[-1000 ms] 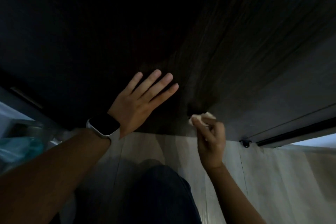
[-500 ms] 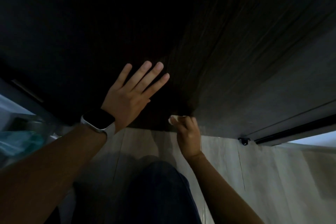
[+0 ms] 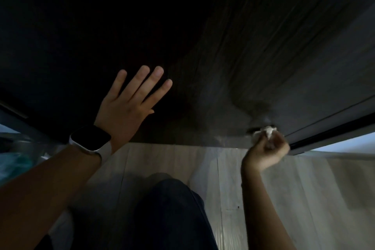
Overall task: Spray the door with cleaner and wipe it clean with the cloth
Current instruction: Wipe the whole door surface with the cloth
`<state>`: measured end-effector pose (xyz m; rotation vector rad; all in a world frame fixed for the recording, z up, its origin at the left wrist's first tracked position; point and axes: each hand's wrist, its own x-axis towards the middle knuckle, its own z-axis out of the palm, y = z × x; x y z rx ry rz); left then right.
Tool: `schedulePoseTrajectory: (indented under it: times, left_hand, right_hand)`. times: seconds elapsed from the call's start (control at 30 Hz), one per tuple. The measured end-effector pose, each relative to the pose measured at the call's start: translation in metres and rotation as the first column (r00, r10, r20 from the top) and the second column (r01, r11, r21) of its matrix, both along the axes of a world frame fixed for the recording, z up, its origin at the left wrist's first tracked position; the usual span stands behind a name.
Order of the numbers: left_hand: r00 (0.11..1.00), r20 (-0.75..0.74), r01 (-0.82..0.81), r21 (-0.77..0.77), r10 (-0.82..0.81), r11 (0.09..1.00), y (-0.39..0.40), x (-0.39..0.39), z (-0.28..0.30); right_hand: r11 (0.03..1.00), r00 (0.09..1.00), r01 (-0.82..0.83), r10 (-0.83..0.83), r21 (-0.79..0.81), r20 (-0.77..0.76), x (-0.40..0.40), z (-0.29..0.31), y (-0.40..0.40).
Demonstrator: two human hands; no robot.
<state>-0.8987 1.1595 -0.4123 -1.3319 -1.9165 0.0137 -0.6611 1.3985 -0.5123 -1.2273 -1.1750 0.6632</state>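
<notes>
While the right hand (image 3: 265, 148) grips the cloth (image 3: 264, 131), it touches the door (image 3: 274, 67) low.
The left hand (image 3: 129, 101) lies flat and open, farther left.

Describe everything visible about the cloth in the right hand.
The cloth is a small, pale, whitish wad, crumpled rather than folded, and blurred. Only its top shows; the rest is hidden in the right hand, whose fingers curl round it. It sits at the bottom edge of the dark wood-grain door, apparently pressed to it just above the pale plank floor. A darker smear marks the door above it. Its fabric cannot be told.
</notes>
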Motion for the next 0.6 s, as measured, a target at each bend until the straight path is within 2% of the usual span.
schedulePoseTrajectory:
  times: [0.13, 0.23, 0.3, 0.33, 0.4, 0.47, 0.6]
  left_hand:
    - [0.999, -0.037, -0.001, 0.009, 0.001, 1.0, 0.001, -0.003, -0.001]
    - [1.0, -0.015, 0.012, 0.028, -0.012, 1.0, 0.001, -0.003, -0.002]
    - [1.0, 0.008, 0.018, 0.035, -0.019, 0.999, 0.001, -0.002, -0.001]
    - [1.0, 0.018, 0.021, 0.033, -0.021, 0.999, 0.001, -0.002, -0.001]
    - [0.999, 0.031, 0.024, 0.025, -0.025, 0.999, 0.0, -0.001, 0.0]
    - [0.999, 0.034, 0.029, 0.033, -0.03, 0.999, -0.001, 0.0, 0.0]
    - [0.998, 0.054, 0.029, 0.053, -0.032, 0.998, 0.0, 0.001, 0.002]
  right_hand:
    - [0.989, 0.999, -0.022, 0.017, -0.145, -0.033, -0.033, -0.017, -0.027]
    - [0.945, 0.962, -0.274, 0.273, -0.177, -0.027, -0.05, -0.037, -0.076]
    - [0.84, 0.866, -0.495, 0.498, -0.222, -0.045, -0.056, -0.041, -0.096]
    - [0.813, 0.839, -0.536, 0.543, -0.228, -0.038, -0.054, -0.043, -0.098]
    - [0.842, 0.873, -0.48, 0.486, -0.247, -0.041, -0.037, -0.042, -0.086]
    - [0.91, 0.951, -0.307, 0.305, -0.277, -0.05, -0.011, -0.034, -0.064]
    - [0.987, 0.997, -0.03, 0.019, -0.155, -0.072, 0.029, -0.008, 0.0]
